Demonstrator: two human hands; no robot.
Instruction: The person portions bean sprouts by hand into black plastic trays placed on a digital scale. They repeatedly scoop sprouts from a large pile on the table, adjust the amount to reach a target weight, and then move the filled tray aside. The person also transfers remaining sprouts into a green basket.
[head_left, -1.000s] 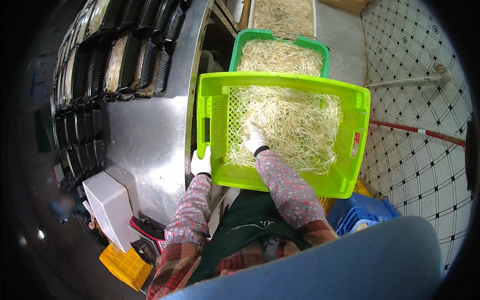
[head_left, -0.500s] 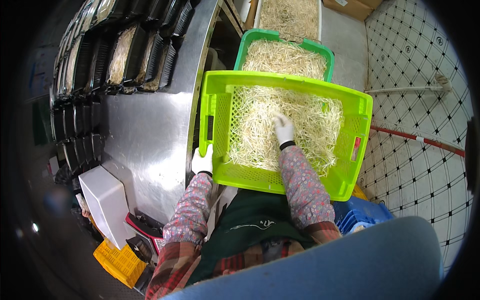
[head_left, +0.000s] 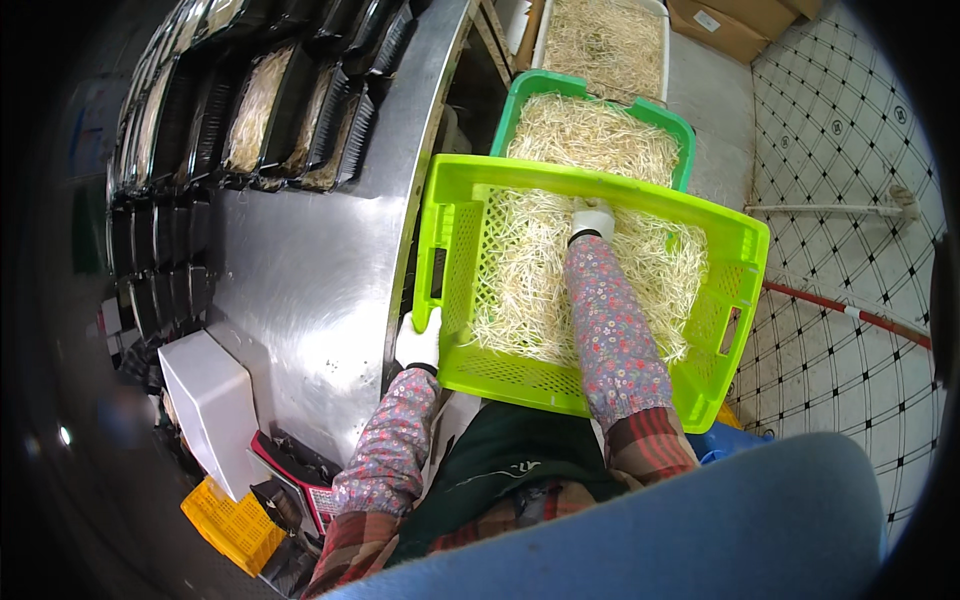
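Observation:
A lime-green plastic crate (head_left: 600, 178) with perforated walls and handle slots stands in front of me, tilted a little. Pale, thin bean sprouts (head_left: 530, 280) are heaped in it. My left hand (head_left: 418, 342), in a white glove, is closed around the crate's left side near its front corner. My right hand (head_left: 593, 218), gloved too, reaches down into the sprouts toward the crate's far wall. Its fingers are mostly buried or turned away from view.
Behind the crate sit a green tub (head_left: 686, 135) and a white tub (head_left: 664, 50), both holding sprouts. At left, a steel table (head_left: 290, 270) carries black trays (head_left: 275, 110), some filled. A white box (head_left: 210, 400) and a yellow basket (head_left: 232, 520) are lower left. A red-and-white pole (head_left: 850, 312) crosses the right.
My right hand has moved farther forward and lower into the sprouts, toward the crate's far wall. The whole scene has shifted slightly right and down. My left hand keeps its hold on the crate.

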